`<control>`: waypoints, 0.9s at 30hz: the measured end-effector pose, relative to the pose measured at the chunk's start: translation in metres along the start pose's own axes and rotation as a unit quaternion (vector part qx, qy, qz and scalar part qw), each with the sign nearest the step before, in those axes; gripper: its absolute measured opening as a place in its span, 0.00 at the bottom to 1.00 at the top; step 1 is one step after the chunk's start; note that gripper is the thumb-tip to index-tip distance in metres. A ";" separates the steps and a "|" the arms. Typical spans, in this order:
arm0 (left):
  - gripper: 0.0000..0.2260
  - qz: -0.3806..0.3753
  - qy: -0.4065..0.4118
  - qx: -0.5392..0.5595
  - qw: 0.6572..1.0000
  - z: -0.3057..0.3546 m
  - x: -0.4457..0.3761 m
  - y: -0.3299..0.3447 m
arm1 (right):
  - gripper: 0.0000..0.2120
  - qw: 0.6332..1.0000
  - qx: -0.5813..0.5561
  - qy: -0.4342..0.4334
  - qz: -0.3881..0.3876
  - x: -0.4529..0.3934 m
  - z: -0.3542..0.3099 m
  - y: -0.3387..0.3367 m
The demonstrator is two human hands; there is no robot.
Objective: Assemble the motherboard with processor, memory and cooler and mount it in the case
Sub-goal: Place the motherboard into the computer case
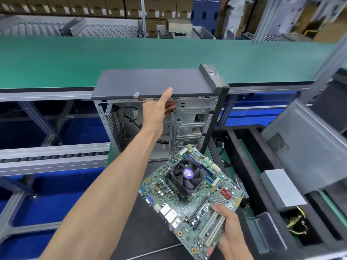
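Note:
A dark grey computer case (150, 81) stands upright at the middle, its open side facing me and bare metal bays inside. My left hand (161, 106) grips the case's top edge, thumb on the lid and fingers curled under it. Below, my right hand (228, 226) holds a green motherboard (189, 201) by its lower right edge, tilted above a black mat. A black cooler fan (186, 178) with a purple label sits on the board, beside blue memory slots.
A green conveyor belt (75, 59) runs behind the case. Roller rails (52, 158) lie at the left. At the right are a grey side panel (308, 151), a power supply (283, 186) with yellow cables, and black foam trays (244, 147).

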State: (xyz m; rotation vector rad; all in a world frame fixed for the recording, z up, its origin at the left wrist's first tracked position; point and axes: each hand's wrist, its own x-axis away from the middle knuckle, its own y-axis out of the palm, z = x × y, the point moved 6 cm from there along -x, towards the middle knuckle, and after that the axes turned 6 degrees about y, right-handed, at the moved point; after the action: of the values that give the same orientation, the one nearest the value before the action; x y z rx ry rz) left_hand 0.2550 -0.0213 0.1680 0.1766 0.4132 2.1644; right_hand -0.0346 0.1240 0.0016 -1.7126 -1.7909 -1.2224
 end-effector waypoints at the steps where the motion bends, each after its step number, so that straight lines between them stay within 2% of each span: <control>1: 0.13 0.007 0.003 0.005 1.000 -0.001 -0.001 0.000 | 0.10 1.000 0.005 -0.003 0.004 0.000 -0.001 0.000; 5: 0.14 0.021 0.003 0.022 1.000 -0.001 0.001 0.001 | 0.06 1.000 0.008 -0.024 -0.004 0.002 -0.008 0.002; 9: 0.14 0.016 0.002 0.021 1.000 -0.002 0.009 0.012 | 0.14 0.999 0.016 -0.038 0.010 0.006 -0.015 -0.004; 11: 0.15 0.025 0.003 0.029 0.999 0.001 0.011 0.019 | 0.14 0.999 0.020 -0.042 0.010 0.011 -0.018 -0.008; 13: 0.16 0.048 0.008 0.036 0.998 0.007 0.013 0.023 | 0.14 0.999 0.022 -0.048 0.011 0.013 -0.021 -0.015; 17: 0.16 0.103 0.017 0.063 0.993 0.020 0.019 0.029 | 0.21 0.997 0.027 -0.058 0.035 0.016 -0.026 -0.027; 23: 0.15 0.203 -0.004 0.116 0.972 0.023 0.031 0.010 | 0.12 0.996 0.028 -0.078 0.042 0.025 -0.030 -0.039; 27: 0.16 0.268 -0.007 0.170 0.948 0.020 0.040 -0.011 | 0.16 0.994 0.037 -0.091 0.039 0.035 -0.032 -0.045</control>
State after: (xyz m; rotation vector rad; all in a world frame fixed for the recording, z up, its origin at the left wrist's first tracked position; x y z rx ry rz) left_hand 0.2453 0.0219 0.1821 0.5516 0.8052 2.6025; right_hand -0.0927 0.1253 0.0317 -1.8831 -1.8274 -0.9838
